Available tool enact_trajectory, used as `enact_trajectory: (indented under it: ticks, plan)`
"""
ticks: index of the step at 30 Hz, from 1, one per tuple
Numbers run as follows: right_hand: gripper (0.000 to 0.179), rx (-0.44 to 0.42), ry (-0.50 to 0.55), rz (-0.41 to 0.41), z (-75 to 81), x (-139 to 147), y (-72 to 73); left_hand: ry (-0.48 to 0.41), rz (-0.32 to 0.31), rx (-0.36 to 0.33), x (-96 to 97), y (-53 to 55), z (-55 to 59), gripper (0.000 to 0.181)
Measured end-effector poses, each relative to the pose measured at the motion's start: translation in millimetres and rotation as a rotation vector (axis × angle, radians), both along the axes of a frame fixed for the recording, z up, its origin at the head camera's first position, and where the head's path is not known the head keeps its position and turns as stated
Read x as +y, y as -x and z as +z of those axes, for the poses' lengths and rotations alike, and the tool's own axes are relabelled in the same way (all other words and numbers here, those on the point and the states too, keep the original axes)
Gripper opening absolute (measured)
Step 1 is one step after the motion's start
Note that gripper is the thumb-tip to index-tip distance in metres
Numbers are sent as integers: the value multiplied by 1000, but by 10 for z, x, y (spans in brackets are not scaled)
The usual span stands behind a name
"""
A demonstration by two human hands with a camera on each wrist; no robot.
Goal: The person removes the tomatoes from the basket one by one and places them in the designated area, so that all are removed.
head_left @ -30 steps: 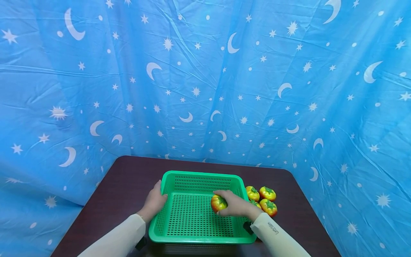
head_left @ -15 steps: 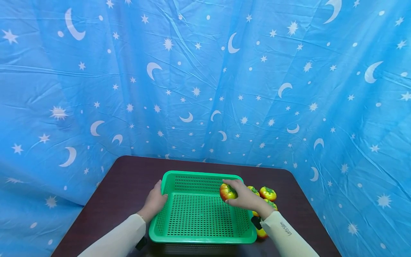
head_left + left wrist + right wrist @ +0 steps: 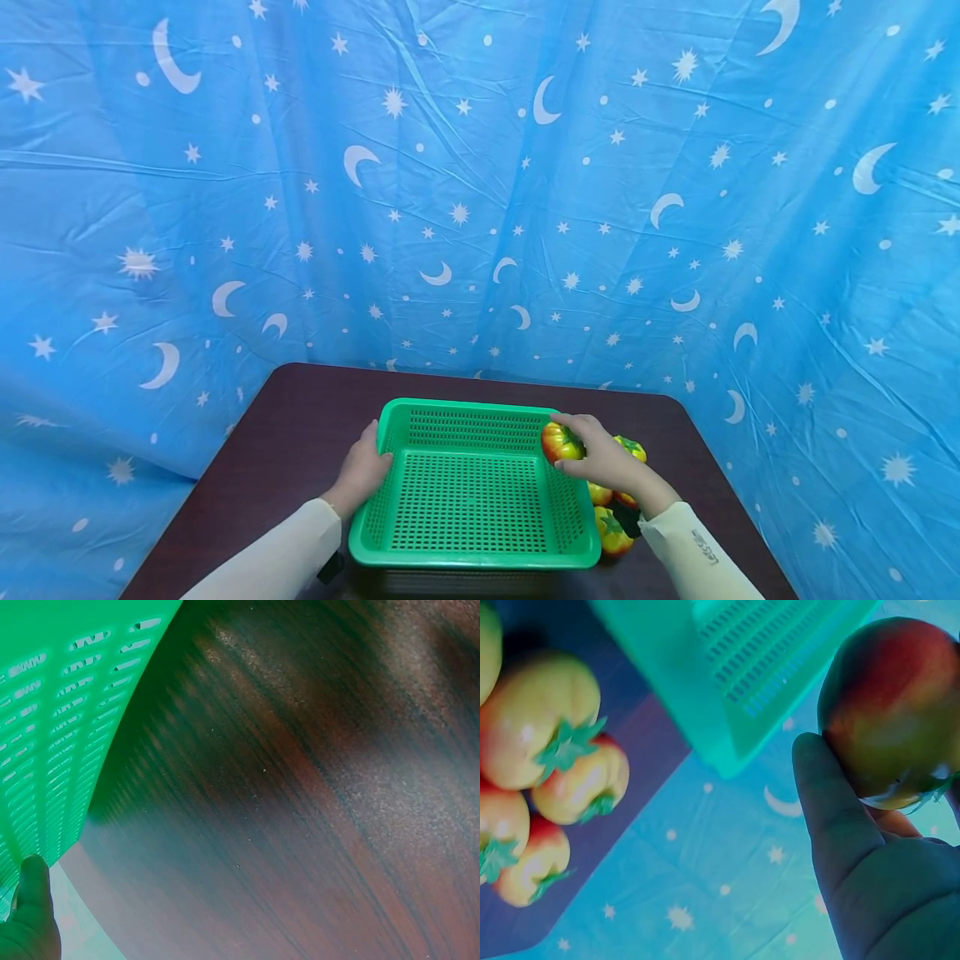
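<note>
A green plastic basket point(image 3: 472, 560) with slotted walls and floor stands on the dark table, nothing lying in it. My left hand point(image 3: 358, 472) grips its left rim, thumb over the edge; in the left wrist view a finger point(image 3: 34, 900) lies along the outer wall. Above the basket's right rim, my right hand point(image 3: 609, 460) holds a red-and-yellow ribbed tomato point(image 3: 561, 443) with a green calyx. The right wrist view shows this tomato point(image 3: 889, 712) raised, with a finger against its side. Several similar tomatoes point(image 3: 613, 533) sit on the table just right of the basket, partly hidden by the right arm.
The dark wooden table point(image 3: 315, 408) has rounded far corners. A blue curtain point(image 3: 480, 208) with white moons and stars hangs behind it and along both sides. In the right wrist view, several tomatoes point(image 3: 536, 720) are grouped close together near the basket wall.
My right hand has carried the tomato rightward, from over the basket's inside to above its right rim. The left hand and the basket have stayed in place.
</note>
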State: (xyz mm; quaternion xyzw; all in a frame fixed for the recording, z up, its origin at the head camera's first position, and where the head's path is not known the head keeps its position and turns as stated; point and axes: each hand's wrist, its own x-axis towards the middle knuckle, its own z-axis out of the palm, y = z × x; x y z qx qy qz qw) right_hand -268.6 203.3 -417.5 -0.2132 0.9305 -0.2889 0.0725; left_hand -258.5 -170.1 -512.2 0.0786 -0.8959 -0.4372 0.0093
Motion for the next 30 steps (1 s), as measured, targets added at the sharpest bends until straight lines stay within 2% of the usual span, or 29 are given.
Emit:
enact_trajectory:
  ticks: [4, 10, 17, 30]
  plan:
    - [69, -12, 9, -65, 49, 141, -45, 0, 6, 6, -5, 12, -15, 70]
    - [69, -9, 3, -155, 23, 360, -78, -5, 8, 3, -3, 0, 0, 70]
    - [70, -1, -2, -179, -40, 526, -105, 5, 10, 5, -7, -5, 1, 70]
    - [69, -31, -4, -215, -111, 661, -159, -6, 8, 17, -11, 3, 7, 70]
